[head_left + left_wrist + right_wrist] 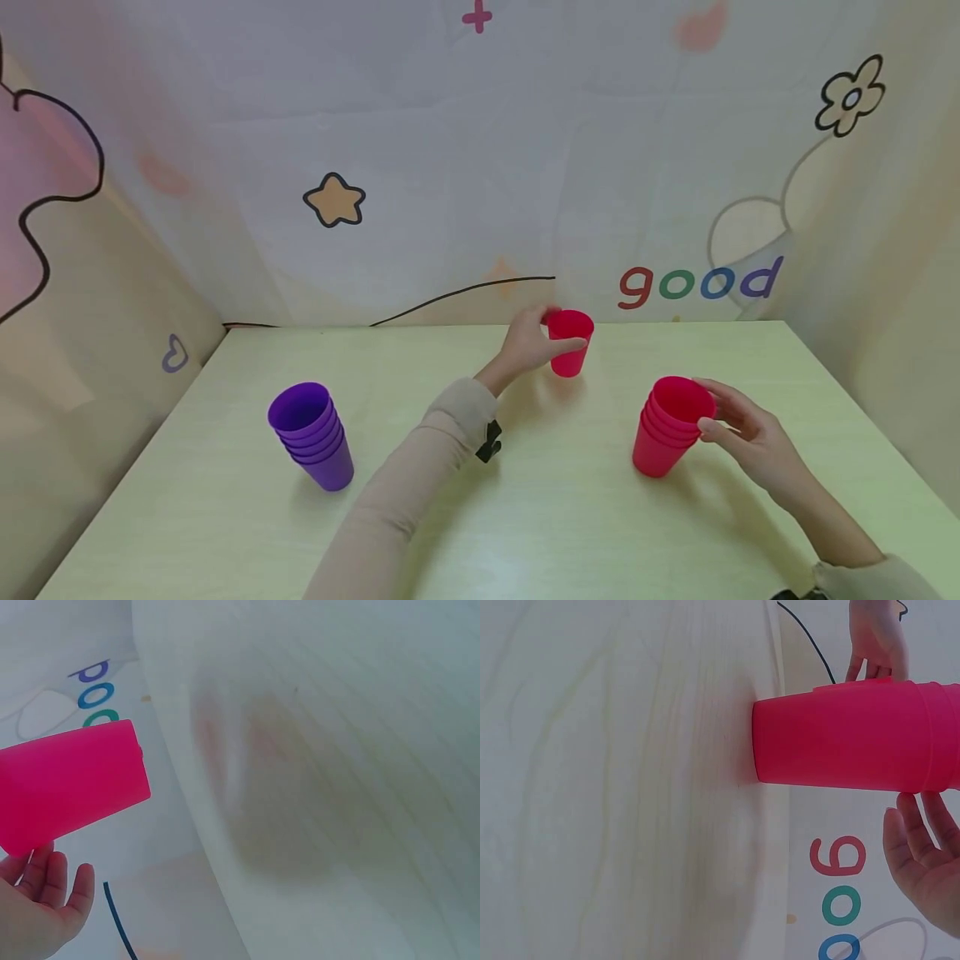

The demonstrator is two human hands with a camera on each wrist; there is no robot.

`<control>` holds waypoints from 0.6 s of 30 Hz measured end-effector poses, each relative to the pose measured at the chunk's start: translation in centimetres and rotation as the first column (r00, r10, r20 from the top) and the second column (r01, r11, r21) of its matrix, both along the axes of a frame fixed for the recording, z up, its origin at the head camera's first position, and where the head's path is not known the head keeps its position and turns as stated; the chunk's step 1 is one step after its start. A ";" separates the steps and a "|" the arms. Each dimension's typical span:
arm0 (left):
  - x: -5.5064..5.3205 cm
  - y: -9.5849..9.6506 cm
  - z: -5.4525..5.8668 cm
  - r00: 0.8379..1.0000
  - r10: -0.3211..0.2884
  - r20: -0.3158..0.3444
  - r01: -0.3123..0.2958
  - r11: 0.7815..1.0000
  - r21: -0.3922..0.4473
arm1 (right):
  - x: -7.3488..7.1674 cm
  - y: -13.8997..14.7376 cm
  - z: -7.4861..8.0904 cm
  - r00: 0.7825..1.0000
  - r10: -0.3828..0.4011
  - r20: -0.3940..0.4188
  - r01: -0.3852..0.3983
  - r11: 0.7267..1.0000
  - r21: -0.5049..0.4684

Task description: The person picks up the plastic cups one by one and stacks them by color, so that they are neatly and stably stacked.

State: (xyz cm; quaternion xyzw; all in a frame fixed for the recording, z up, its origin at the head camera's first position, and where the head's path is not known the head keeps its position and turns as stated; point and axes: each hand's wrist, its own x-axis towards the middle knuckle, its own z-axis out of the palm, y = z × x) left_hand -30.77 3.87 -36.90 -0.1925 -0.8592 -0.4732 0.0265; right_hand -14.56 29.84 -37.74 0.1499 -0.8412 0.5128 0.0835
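Note:
Near the back of the table, my left hand (528, 340) holds a single red cup (570, 354), thumb across its front and fingers behind. In the left wrist view the cup (71, 784) is upright relative to the table, with a gap under its base. To the right stands a stack of nested red cups (660, 446). My right hand (757, 442) grips its upper rims from the right, thumb on the near side and fingers on the far side. The right wrist view shows those fingers (911, 825) at the stack's rims.
A stack of several purple cups (330, 462) stands on the left of the light wooden table (555, 533), leaning a little in this view. Behind the table's back edge hangs a printed cloth (450, 167) with a star, a flower and the word "good". Cloth also borders both sides.

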 end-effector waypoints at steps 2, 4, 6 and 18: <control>0.3 0.0 0.0 1.000 -0.007 -0.008 0.007 1.000 0.009 | 0.0 -0.1 0.0 1.000 -0.002 -0.003 0.002 1.000 0.001; 0.6 0.0 0.2 1.000 -0.020 -0.013 0.020 0.999 0.027 | 0.0 -0.1 0.0 1.000 -0.005 -0.004 0.005 1.000 0.003; 0.9 0.1 0.4 0.999 -0.032 -0.017 0.032 0.999 0.041 | 0.0 -0.1 0.0 1.000 -0.007 -0.004 0.007 1.000 0.004; 2.7 0.3 1.8 0.994 -0.096 -0.055 0.102 0.989 0.109 | 0.0 -0.1 -0.2 1.000 -0.018 -0.008 0.018 1.000 0.016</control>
